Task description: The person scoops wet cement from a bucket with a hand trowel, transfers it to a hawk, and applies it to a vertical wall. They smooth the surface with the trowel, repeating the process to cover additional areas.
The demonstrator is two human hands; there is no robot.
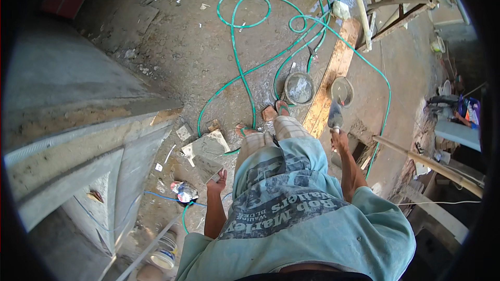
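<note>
My right hand (339,139) grips the handle of a pointed trowel (335,117) whose grey blade points away from me toward a small round pan (341,91). My left hand (217,181) holds a flat square board (208,167) smeared with grey mortar, held low beside my left leg. I stand in sandals on a dirt floor, looking straight down over my light blue shirt and shorts. A grey plastered wall (78,145) with stepped mouldings rises at my left.
A green hose (240,67) loops across the ground ahead. A round metal basin (299,88) of grey mix sits by a long wooden plank (333,75). Flat tile pieces (205,144) lie by my feet, a bucket (164,254) lower left, wooden poles (427,164) and clutter at right.
</note>
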